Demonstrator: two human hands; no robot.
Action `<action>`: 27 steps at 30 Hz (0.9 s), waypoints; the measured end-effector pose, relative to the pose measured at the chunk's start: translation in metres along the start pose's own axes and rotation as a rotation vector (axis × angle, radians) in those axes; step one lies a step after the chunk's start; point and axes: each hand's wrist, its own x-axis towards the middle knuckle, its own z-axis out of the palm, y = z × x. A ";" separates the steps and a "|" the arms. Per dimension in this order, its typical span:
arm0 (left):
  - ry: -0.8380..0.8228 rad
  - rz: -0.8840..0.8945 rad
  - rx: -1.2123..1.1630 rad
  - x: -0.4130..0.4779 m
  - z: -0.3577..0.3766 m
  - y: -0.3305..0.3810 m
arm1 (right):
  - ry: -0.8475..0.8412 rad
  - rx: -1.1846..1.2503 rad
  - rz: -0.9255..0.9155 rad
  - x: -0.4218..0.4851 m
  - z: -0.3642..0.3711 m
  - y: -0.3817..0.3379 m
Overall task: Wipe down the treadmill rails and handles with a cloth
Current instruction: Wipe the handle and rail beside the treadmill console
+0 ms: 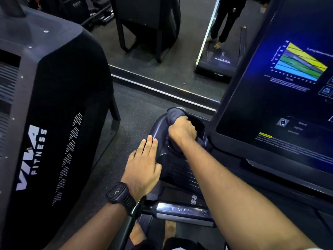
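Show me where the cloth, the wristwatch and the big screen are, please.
cloth (174,114), head view, on its bunched grey end.
wristwatch (119,193), head view, on its dark square face.
screen (270,105), head view, on the dark area below the coloured chart.

- Left hand (144,165): palm down and flat, four fingers (149,143) straight, close together and pointing forward; thumb spread out to the left side.
- Left wrist: straight in line with the forearm, wearing a black watch (119,194).
- Left forearm: bare, rising from the lower left edge of the view.
- Right hand (182,131): knuckles up, fingers curled down in a fist round a dark cloth (173,115), ahead of the left hand.
- Right arm: bare, stretched out long from the lower right corner, running diagonally up and to the left.
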 end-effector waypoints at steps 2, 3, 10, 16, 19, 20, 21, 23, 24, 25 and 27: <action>-0.005 -0.002 0.000 0.000 -0.001 0.000 | -0.062 -0.041 -0.022 0.002 -0.007 0.002; -0.014 -0.004 0.001 0.000 0.000 0.000 | -0.081 -0.091 -0.041 0.001 -0.010 0.004; -0.018 -0.003 -0.008 0.001 0.002 -0.001 | -0.088 -0.676 -0.384 -0.010 -0.024 0.022; -0.012 0.005 -0.023 0.001 0.003 0.000 | 0.050 -1.270 -0.673 -0.005 -0.023 0.039; 0.007 0.013 -0.033 0.000 0.004 -0.001 | 0.100 -1.544 -0.724 0.004 -0.022 0.041; 0.006 0.014 -0.040 -0.001 0.005 -0.001 | 0.094 -1.635 -0.724 0.005 -0.021 0.041; 0.004 0.014 -0.045 -0.001 0.005 -0.001 | 0.074 -1.713 -0.718 0.008 -0.020 0.043; 0.012 0.014 -0.050 -0.002 0.005 -0.003 | 0.016 -1.800 -0.697 0.009 -0.019 0.045; 0.018 0.014 -0.048 -0.002 0.004 -0.003 | 0.000 -1.808 -0.673 0.009 -0.019 0.046; 0.022 0.012 -0.044 -0.001 0.004 -0.002 | 0.007 -1.799 -0.646 0.008 -0.018 0.047; 0.020 0.010 -0.042 -0.001 0.003 -0.002 | 0.068 -1.782 -0.591 0.003 -0.014 0.047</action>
